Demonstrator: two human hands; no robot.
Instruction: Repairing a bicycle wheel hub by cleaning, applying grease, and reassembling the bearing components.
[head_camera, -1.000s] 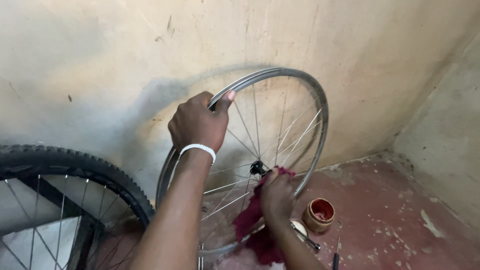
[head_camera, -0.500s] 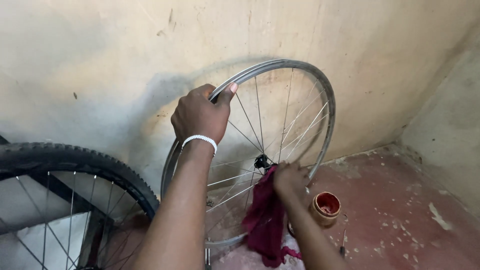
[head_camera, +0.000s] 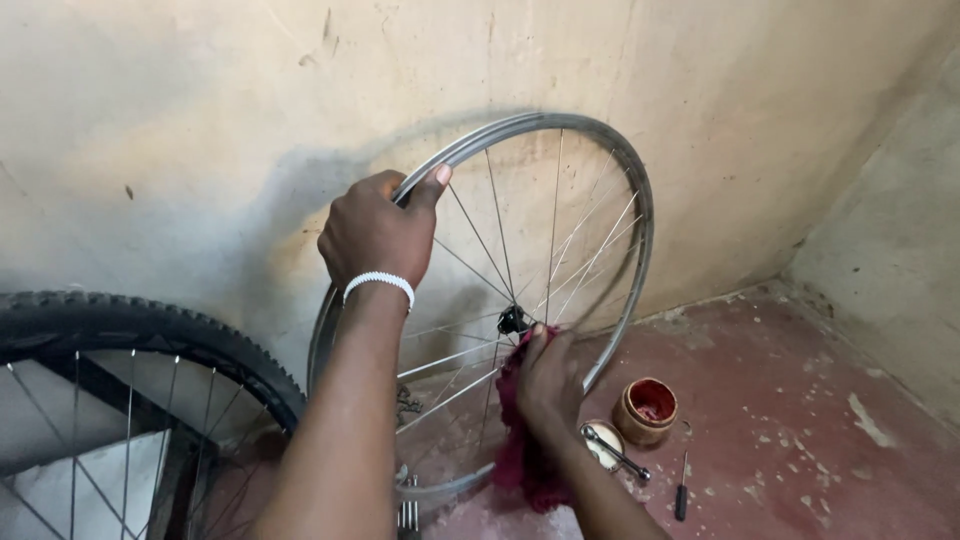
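Note:
A bare silver bicycle wheel rim (head_camera: 640, 220) with thin spokes stands upright against the wall. My left hand (head_camera: 372, 232), with a white band at the wrist, grips the rim at its upper left. My right hand (head_camera: 548, 378) presses a dark red rag (head_camera: 522, 455) against the spokes just below the black hub (head_camera: 512, 320). The rag hangs down toward the bottom of the rim.
A second wheel with a knobby black tyre (head_camera: 150, 330) stands at the left. On the red floor to the right lie a small round tin with red paste (head_camera: 646, 408), its lid (head_camera: 600, 445), a wrench (head_camera: 615, 452) and a small screwdriver (head_camera: 681, 487). Walls meet at the right corner.
My right hand and the rag have shifted a little along the spokes near the hub. My left hand keeps its hold on the rim.

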